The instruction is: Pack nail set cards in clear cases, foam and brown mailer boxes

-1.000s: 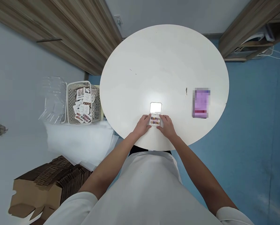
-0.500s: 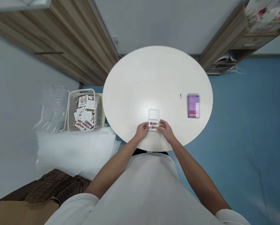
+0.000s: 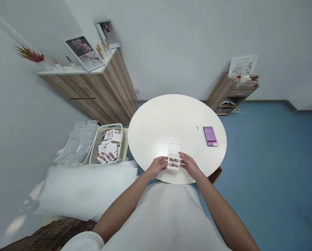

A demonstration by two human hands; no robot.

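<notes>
Clamping an open clear hinged case [image 3: 174,157] between left fingers [image 3: 163,159] and right fingers [image 3: 184,155], lower middle of frame; best grip lightly tbh.

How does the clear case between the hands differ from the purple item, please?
The clear case is whitish and see-through; the purple item is mostly violet.
The clear case stands open, its two rows of coloured pieces showing; no contents show in the purple item.
The left hand and right hand are at the clear case's sides; the purple item lies apart from both.
Both look roughly rectangular.
</notes>
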